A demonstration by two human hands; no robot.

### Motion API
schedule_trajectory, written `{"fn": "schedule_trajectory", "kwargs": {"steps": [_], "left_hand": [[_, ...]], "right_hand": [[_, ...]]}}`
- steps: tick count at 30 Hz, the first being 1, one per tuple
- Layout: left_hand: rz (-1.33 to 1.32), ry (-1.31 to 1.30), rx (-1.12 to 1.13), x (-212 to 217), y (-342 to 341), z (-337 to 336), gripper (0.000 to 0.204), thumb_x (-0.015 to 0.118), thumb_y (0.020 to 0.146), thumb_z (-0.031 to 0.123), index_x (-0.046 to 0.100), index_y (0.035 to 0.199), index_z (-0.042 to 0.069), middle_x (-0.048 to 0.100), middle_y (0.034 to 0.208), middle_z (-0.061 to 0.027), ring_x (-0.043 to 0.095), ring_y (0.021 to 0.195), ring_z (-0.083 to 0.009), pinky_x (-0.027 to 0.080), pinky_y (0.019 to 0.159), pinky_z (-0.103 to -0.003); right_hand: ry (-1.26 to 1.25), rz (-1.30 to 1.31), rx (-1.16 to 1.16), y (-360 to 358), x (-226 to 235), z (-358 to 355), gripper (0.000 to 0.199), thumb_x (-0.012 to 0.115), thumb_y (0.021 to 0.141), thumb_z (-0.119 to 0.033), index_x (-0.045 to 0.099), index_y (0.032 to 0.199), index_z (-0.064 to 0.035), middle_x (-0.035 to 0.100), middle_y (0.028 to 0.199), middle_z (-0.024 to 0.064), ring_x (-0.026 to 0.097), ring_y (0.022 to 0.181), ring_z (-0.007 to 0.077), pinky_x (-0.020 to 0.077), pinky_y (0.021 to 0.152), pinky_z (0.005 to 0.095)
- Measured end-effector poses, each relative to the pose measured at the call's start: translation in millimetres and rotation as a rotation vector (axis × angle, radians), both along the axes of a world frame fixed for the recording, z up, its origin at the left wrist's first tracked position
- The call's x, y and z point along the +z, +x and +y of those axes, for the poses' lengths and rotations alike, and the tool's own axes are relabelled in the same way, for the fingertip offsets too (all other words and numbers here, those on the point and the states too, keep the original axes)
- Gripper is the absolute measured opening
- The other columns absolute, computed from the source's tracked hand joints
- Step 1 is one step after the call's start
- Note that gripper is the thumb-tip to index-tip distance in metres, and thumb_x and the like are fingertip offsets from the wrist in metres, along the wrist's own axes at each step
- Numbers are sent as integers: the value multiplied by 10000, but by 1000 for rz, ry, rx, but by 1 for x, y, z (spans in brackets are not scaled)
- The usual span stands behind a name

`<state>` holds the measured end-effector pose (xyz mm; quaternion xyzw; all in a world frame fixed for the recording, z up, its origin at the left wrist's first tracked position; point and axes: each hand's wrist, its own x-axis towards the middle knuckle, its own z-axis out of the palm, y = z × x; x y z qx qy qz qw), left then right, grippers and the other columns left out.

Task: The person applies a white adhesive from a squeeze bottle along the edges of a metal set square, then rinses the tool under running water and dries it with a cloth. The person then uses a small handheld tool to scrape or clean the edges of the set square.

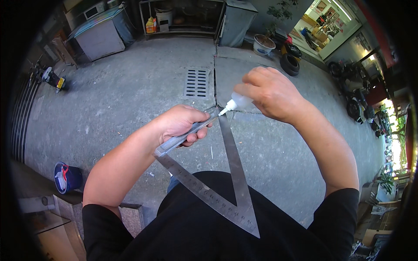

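A: Where is the metal piece now?

B: My left hand (180, 124) has its grip closed around the metal bar (187, 135). Its long axis runs from 8 o'clock up to 2 o'clock. It lies over one arm of the steel square (235, 174), whose corner points at my body.

A: And the other hand?

B: My right hand (272, 93) is clamped on a small squeeze bottle (239, 101). The nozzle (225, 109) points to 8 o'clock and meets the upper end of the bar, so the right hand is nearer to that end. Below is concrete floor (130, 95) with a drain grate (197, 82).
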<state>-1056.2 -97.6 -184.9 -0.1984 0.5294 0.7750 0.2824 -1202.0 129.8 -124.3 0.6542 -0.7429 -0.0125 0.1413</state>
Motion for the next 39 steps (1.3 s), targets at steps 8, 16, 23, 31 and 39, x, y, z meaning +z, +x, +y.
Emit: {"fn": "schedule_trajectory", "kwargs": {"steps": [8, 16, 23, 31, 39], "left_hand": [[42, -1, -24, 1, 3, -5, 231, 518, 1041, 195, 621, 1019, -11, 622, 638, -33, 508, 417, -73, 390, 364, -237], [69, -19, -25, 1, 3, -5, 235, 519, 1037, 203, 622, 1024, -8, 625, 636, -33, 509, 416, -71, 396, 367, -242], [81, -11, -22, 4, 4, -5, 230, 519, 1033, 204, 632, 1017, 5, 623, 635, -31, 505, 415, -69, 400, 369, -238], [100, -13, -40, 5, 8, -5, 236, 518, 1038, 215, 631, 1023, 8, 622, 641, -30, 504, 422, -68, 404, 381, -236], [84, -8, -1, 7, 12, -1, 233, 520, 1059, 213, 594, 1022, -5, 603, 616, -44, 469, 383, -67, 377, 341, -208]], "right_hand": [[-34, 47, 34, 2, 4, -2, 268, 620, 901, -105, 715, 1147, -151, 652, 995, 49, 622, 1029, 246, 475, 861, 389], [-44, 89, 44, 3, 8, -3, 257, 620, 907, -117, 710, 1145, -154, 647, 993, 48, 623, 1024, 241, 477, 858, 384], [-65, 92, 37, 5, 12, -1, 255, 624, 903, -113, 712, 1139, -150, 650, 993, 50, 626, 1027, 244, 479, 861, 383], [-91, 113, 55, 10, 13, -1, 252, 627, 893, -111, 720, 1124, -147, 652, 981, 52, 630, 1011, 245, 483, 853, 385], [-96, 122, 62, 13, 13, 0, 275, 634, 866, -97, 719, 1124, -138, 653, 984, 51, 633, 1014, 245, 488, 854, 383]]}}
